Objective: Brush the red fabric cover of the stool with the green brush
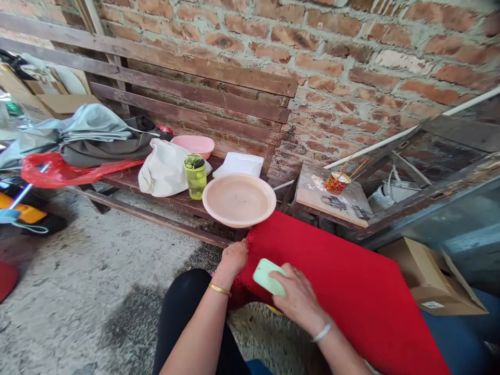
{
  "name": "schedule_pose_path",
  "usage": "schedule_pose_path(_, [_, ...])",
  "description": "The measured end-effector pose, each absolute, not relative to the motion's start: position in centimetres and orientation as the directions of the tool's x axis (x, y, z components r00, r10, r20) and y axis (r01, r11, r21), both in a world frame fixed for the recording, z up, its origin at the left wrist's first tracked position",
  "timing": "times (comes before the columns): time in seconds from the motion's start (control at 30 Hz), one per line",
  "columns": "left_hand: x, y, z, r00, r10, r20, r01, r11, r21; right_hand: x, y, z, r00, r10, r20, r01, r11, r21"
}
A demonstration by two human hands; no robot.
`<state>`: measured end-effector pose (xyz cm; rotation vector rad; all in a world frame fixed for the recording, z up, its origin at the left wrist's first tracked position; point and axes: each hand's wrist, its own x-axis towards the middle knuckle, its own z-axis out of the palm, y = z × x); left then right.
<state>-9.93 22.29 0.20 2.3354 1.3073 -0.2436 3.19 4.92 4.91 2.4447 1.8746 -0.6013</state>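
Observation:
A large red cloth (pixel 328 271) is spread over a flat surface in front of me. My left hand (pixel 235 257), a gold-coloured bangle at its wrist, is closed at the cloth's bunched left edge; its fingertips are partly hidden. In my right hand (pixel 299 294) is a pale green rounded block (pixel 269 276), held just above the cloth near that edge. Whether it is a bar of soap or the back of a brush I cannot tell. Beyond my hands a pale pink basin (pixel 239 201) stands at the bench's end, close to the cloth's far corner.
On the wooden bench (pixel 167 205) stand a green bottle (pixel 196 177), a white bag (pixel 162 169) and a pink bowl (pixel 194 145). Folded clothes lie farther left. A small board (pixel 316 195) at the right carries a red patterned tin (pixel 336 183). A cardboard box (pixel 425 276) sits right of the cloth.

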Motion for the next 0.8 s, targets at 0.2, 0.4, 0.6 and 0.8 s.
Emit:
schedule_pose_path(0.2, [-9.3,22.4,-0.4,0.527,0.757,-0.387,0.849,-0.446,0.285,7.7,2.5,2.5,0.221,0.93,-0.295,0.919,-0.3,-0.257])
schedule_pose_path(0.4, [-9.0,22.2,-0.4,0.547,0.749,-0.373,0.837,-0.474,0.275,21.4,-12.1,3.0,0.636,0.706,-0.31,0.743,-0.669,0.001])
schedule_pose_path(0.6, [-8.8,22.1,-0.6,0.525,0.769,-0.365,0.85,-0.454,0.268,18.6,-9.3,5.0,0.643,0.737,-0.207,0.764,-0.637,0.104])
schedule_pose_path(0.8, [-9.0,22.3,-1.4,0.525,0.775,-0.353,0.85,-0.454,0.268,6.4,4.6,3.4,0.272,0.946,-0.178,0.921,-0.309,-0.237])
